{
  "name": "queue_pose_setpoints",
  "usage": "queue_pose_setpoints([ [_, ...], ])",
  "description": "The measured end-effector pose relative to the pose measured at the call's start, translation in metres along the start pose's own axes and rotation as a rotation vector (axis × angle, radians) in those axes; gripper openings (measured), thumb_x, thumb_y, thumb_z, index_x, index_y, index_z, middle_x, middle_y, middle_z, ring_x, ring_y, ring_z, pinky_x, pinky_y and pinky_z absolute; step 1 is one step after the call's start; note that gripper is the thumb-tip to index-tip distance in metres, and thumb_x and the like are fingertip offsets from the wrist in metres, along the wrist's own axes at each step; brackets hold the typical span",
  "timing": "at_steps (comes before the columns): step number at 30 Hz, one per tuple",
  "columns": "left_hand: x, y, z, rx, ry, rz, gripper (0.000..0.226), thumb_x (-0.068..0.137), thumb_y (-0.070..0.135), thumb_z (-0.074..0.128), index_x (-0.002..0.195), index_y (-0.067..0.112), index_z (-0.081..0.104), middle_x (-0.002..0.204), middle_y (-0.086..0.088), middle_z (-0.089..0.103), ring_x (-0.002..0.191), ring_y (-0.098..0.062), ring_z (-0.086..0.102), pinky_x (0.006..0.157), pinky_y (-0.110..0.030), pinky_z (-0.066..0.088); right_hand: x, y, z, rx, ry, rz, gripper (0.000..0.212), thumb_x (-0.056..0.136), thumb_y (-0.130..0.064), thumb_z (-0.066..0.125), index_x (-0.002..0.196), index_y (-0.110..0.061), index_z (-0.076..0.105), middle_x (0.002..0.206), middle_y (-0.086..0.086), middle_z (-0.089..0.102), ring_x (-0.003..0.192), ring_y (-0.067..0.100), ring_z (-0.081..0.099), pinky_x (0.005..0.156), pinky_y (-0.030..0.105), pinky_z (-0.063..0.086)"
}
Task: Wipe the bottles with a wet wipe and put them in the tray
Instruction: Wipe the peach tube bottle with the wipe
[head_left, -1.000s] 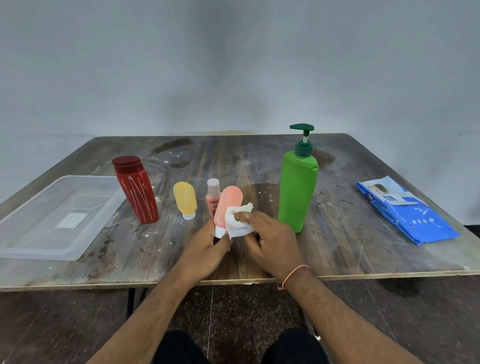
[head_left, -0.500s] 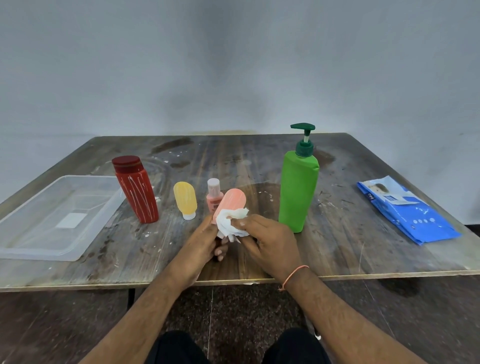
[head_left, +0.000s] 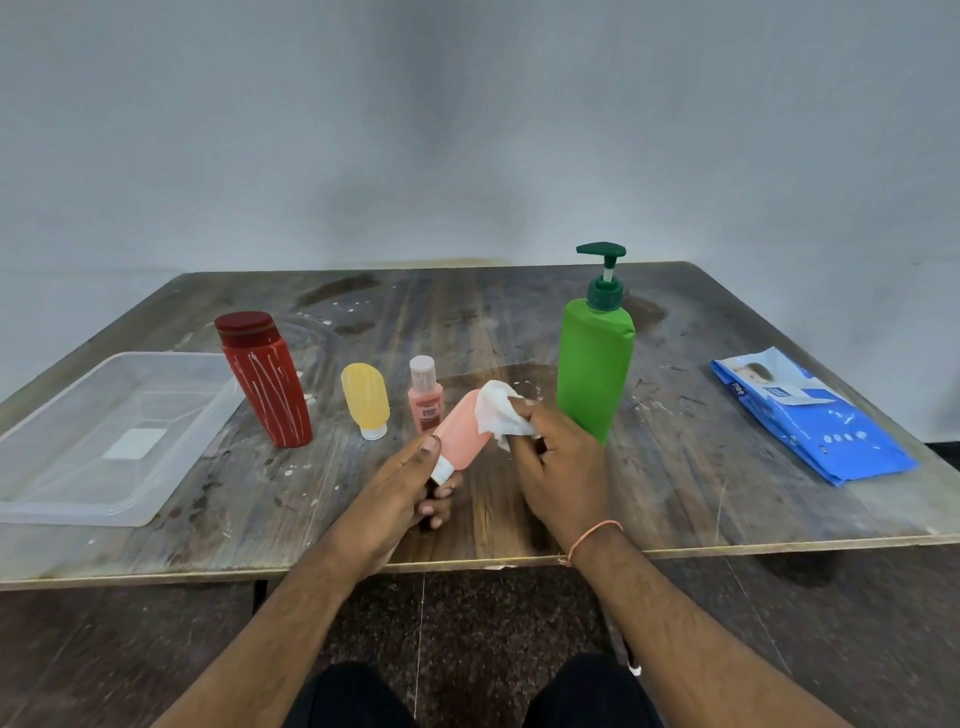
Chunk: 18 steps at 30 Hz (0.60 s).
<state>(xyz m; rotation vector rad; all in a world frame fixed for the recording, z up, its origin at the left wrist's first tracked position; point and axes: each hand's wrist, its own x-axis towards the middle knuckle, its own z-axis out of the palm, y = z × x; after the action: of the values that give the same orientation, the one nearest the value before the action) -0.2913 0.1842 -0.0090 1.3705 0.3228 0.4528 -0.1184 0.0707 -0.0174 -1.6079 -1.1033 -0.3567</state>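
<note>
While the left hand (head_left: 410, 480) still grips the salmon-pink tube (head_left: 460, 436) by its white cap end, the tube now leans further to the right than half a second ago, and the right hand (head_left: 558, 457), pinching the crumpled white wet wipe (head_left: 501, 415), has slid up to the tube's rounded top. Both are held just above the near middle of the tabletop (head_left: 675, 499).

Behind them stand the small pink bottle (head_left: 425, 395), the yellow tube (head_left: 366, 400) on its cap, the red bottle (head_left: 265, 379) and, just beside the right hand, the green pump bottle (head_left: 595, 358), all unmoved. The clear plastic tray (head_left: 78, 499) sits at the left, its near left corner reaching the tabletop's edge. The blue wet-wipe pack (head_left: 810, 421) lies near the right edge. Bare tabletop lies between the tray and the left hand, and between the pump bottle and the pack.
</note>
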Motion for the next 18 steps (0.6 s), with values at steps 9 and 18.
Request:
queue_pose_setpoints([
  [9,-0.001,0.003,0.007,-0.018,0.15,0.003,0.045,0.1,0.054,0.045,0.122,0.021,0.068,0.076,-0.002,0.047,0.058,-0.01,0.032,0.058,-0.028,0.039,-0.012,-0.006,0.001,-0.003,-0.233,-0.377,0.04,0.088,-0.005,0.075,0.125,-0.019,0.077,0.116,-0.003,0.078,0.105,0.018,0.076,0.081,0.038,0.063],
  [18,-0.001,0.008,0.012,0.038,0.148,0.012,0.045,0.103,0.053,0.042,0.115,0.014,0.061,0.068,0.002,0.042,0.054,-0.009,0.028,0.054,-0.026,0.037,-0.008,-0.01,-0.003,-0.083,-0.057,-0.294,0.04,0.087,-0.004,0.069,0.121,-0.022,0.078,0.116,-0.005,0.078,0.096,0.017,0.076,0.075,0.033,0.062],
])
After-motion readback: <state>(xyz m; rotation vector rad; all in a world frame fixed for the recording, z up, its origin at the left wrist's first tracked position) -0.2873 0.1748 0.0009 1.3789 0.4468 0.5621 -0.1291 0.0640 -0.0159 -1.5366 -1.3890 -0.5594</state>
